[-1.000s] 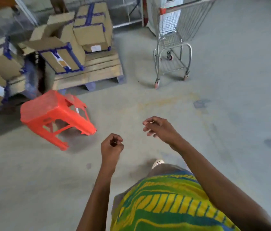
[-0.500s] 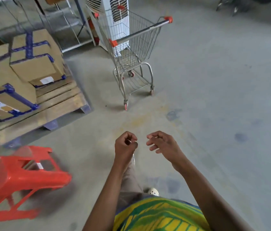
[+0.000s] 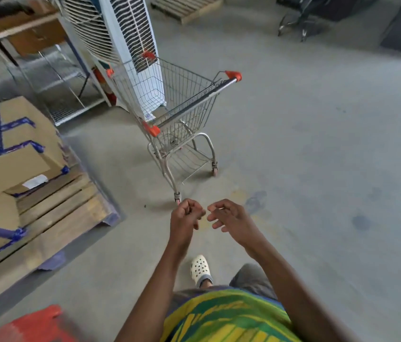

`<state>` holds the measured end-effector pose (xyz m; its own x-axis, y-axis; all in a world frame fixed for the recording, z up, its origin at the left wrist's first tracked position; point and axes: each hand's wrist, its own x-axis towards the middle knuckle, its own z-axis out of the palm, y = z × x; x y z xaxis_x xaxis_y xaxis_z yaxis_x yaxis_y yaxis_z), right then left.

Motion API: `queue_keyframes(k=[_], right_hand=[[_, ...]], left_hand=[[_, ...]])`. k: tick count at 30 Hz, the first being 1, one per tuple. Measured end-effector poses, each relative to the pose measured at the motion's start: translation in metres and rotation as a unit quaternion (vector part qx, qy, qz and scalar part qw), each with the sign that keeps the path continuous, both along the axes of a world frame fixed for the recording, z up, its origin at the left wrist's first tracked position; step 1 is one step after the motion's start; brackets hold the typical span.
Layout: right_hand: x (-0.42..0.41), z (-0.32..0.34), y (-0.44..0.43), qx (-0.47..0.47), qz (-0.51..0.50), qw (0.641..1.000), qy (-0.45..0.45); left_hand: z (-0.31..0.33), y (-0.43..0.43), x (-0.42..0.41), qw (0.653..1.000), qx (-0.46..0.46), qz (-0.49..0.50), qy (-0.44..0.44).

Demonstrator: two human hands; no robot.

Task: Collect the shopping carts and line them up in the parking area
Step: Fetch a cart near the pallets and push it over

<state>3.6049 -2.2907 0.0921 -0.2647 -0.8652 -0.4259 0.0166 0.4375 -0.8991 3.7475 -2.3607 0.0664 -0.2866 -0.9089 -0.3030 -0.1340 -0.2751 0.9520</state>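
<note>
**A:** Cart (image 3: 170, 114) sitting at 12 o'clock, empty, well ahead of both hands, handle bar (image 3: 194, 104) turned this way. Nosed up close to a white cooler (image 3: 130, 45), hard to say if touching. Left hand (image 3: 186, 218) loosely curled, right hand (image 3: 231, 218) half open with fingers bent. Holding nothing, either one.

**B:** Where to grab?

**A:** Bar, between the two orange end caps. Thin wire basket, so probably light and stiff. Castors though, so likely to swing or roll off line if shoved one-handed. Pallet (image 3: 54, 218) with boxes (image 3: 14, 149) at 9 o'clock, worth steering clear.

**B:** Any logo or writing?

**A:** None readable. White label on one box, too blurred. Nothing visible on the cart.
</note>
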Motion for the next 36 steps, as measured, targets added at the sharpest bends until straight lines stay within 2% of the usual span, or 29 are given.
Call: queue_keyframes(k=[7, 12, 16, 18, 20, 23, 25, 27, 29, 30, 31, 32, 34, 36], right_hand=[[-0.033, -0.01, -0.075, 0.023, -0.021, 0.999, -0.02], [-0.075, -0.018, -0.141, 0.01, -0.055, 0.998, -0.032], [-0.119, -0.022, -0.203, 0.018, -0.015, 0.999, -0.022], [-0.147, -0.018, -0.242, 0.001, -0.006, 1.0, -0.009], [-0.176, -0.009, -0.284, -0.03, 0.007, 0.999, 0.015], [-0.211, 0.0, -0.353, -0.082, 0.039, 0.987, 0.131], [-0.229, -0.002, -0.4, -0.14, 0.066, 0.951, 0.268], [-0.244, -0.016, -0.443, -0.185, 0.113, 0.89, 0.4], [-0.256, -0.034, -0.476, -0.169, 0.174, 0.829, 0.503], [-0.26, -0.043, -0.486, -0.155, 0.197, 0.804, 0.54], [-0.263, -0.052, -0.494, -0.153, 0.209, 0.778, 0.572], [-0.265, -0.059, -0.498, -0.155, 0.204, 0.759, 0.598], [-0.263, -0.063, -0.502, -0.144, 0.202, 0.744, 0.621], [-0.255, -0.066, -0.504, -0.121, 0.226, 0.734, 0.63]], left_hand=[[0.001, -0.096, -0.039, 0.999, 0.003, -0.035, 0.011], [0.007, -0.175, -0.078, 0.997, -0.071, -0.025, 0.0], [0.012, -0.248, -0.107, 0.987, -0.158, 0.03, -0.028], [0.006, -0.292, -0.117, 0.969, -0.214, 0.074, -0.095], [0.001, -0.33, -0.126, 0.935, -0.264, 0.113, -0.208], [-0.012, -0.367, -0.138, 0.876, -0.258, 0.142, -0.381], [-0.019, -0.378, -0.139, 0.865, -0.195, 0.121, -0.446], [-0.016, -0.373, -0.143, 0.87, -0.119, 0.086, -0.47], [-0.037, -0.376, -0.142, 0.851, -0.146, 0.102, -0.494], [-0.043, -0.379, -0.142, 0.841, -0.15, 0.111, -0.507], [-0.041, -0.382, -0.145, 0.831, -0.117, 0.109, -0.532], [-0.044, -0.387, -0.145, 0.807, -0.099, 0.094, -0.575], [-0.055, -0.395, -0.138, 0.779, -0.086, 0.071, -0.616], [-0.063, -0.402, -0.122, 0.736, -0.083, 0.012, -0.671]])
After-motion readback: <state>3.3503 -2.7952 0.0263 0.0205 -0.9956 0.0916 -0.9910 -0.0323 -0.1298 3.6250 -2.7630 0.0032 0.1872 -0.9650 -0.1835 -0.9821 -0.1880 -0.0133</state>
